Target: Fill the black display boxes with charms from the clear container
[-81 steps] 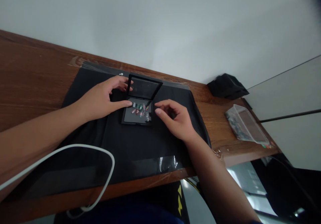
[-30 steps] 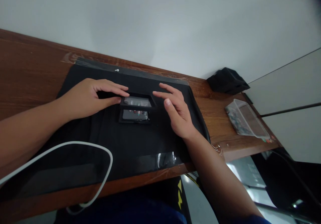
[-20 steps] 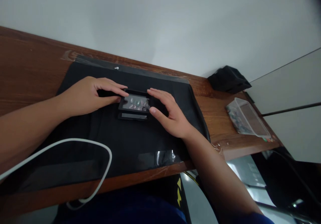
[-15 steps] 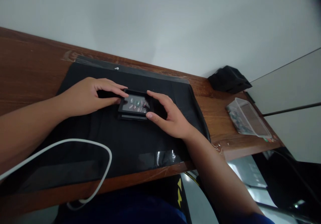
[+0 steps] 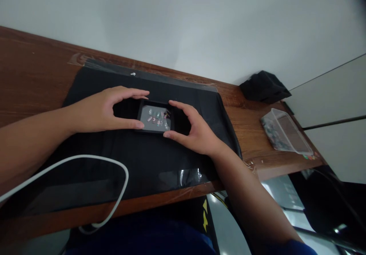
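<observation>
A small black display case (image 5: 154,130) with a clear lid lies shut on a black mat (image 5: 143,156). Several small coloured pieces (image 5: 158,117) show through the lid. My left hand (image 5: 105,110) curves round the case's left side, thumb at the near corner and fingers at the far edge. My right hand (image 5: 194,129) does the same on the right side, thumb at the near right corner and forefinger along the far edge. Both hands grip the case.
The mat covers a brown wooden table (image 5: 34,72) against a white wall. A white cable (image 5: 85,159) loops over the mat's near left. At the right stand a clear plastic box (image 5: 286,135) of small parts and a black object (image 5: 264,87).
The case's lid stood open 2.7 s ago; both hands lowered it and it now lies flat and shut. My hands have settled at the case's two sides.
</observation>
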A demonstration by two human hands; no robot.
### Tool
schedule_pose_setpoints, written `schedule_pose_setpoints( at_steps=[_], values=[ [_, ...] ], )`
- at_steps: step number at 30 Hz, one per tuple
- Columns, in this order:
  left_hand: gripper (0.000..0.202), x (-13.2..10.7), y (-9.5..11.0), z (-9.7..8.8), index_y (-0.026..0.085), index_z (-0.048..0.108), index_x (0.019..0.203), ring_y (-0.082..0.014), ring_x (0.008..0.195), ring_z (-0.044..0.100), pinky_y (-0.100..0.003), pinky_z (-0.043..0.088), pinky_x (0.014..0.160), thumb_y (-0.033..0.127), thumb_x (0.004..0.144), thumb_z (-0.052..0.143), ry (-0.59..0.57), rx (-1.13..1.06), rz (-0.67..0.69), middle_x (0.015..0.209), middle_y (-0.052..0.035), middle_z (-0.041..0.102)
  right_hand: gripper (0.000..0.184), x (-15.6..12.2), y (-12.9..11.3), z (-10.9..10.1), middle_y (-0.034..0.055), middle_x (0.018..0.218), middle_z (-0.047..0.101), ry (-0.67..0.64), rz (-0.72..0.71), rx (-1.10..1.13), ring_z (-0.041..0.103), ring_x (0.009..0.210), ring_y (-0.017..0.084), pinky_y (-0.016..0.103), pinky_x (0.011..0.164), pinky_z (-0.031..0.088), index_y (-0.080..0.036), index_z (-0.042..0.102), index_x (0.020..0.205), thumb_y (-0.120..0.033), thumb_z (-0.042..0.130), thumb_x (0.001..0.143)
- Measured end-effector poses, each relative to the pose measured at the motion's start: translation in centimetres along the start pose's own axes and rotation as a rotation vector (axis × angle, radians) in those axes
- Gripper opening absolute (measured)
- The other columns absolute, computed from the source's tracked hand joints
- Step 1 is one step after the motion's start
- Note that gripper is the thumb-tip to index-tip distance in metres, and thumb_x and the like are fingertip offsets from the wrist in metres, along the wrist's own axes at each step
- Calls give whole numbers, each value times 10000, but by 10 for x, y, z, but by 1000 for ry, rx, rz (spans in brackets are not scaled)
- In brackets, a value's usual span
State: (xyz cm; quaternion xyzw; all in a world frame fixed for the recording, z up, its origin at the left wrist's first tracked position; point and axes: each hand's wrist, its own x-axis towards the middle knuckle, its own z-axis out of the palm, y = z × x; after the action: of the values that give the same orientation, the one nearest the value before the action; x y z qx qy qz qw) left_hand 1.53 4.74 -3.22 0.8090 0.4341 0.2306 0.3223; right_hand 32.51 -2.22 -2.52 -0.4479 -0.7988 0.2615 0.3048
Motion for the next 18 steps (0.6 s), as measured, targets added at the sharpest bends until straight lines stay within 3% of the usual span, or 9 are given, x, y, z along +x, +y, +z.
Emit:
schedule_pose_setpoints(
  at_steps=[5,10,15,18],
  values=[
    [1010,-3,8,2,366,612,1600,-414,1419,610,-595,456,1265,830,724,802,-17,65,-21,1478,-16,714,833,1,1,1,143,1661,593,-9,-12,21,533,1569,329,565,1346,384,-255,580,1575,-662,842,896],
    [1001,-3,5,1,396,646,1563,-413,1443,598,-548,474,1263,829,675,812,-22,80,-58,1517,-6,688,831,0,2,1,131,1663,594,-25,3,12,534,1571,335,574,1345,386,-273,579,1584,-654,845,896],
    [1179,-4,1,4,439,585,1613,-464,1489,528,-658,421,1281,847,543,869,-58,132,-41,1546,-16,661,854,1,4,3,135,1671,582,-19,-12,-10,522,1577,346,587,1348,375,-276,563,1596,-663,846,889],
    [1221,-7,4,8,453,537,1646,-468,1465,543,-656,414,1281,848,540,872,-47,137,-22,1548,-13,648,950,2,5,4,155,1700,542,-44,-30,-28,493,1594,360,590,1356,356,-249,523,1620,-689,866,852]
  ],
)
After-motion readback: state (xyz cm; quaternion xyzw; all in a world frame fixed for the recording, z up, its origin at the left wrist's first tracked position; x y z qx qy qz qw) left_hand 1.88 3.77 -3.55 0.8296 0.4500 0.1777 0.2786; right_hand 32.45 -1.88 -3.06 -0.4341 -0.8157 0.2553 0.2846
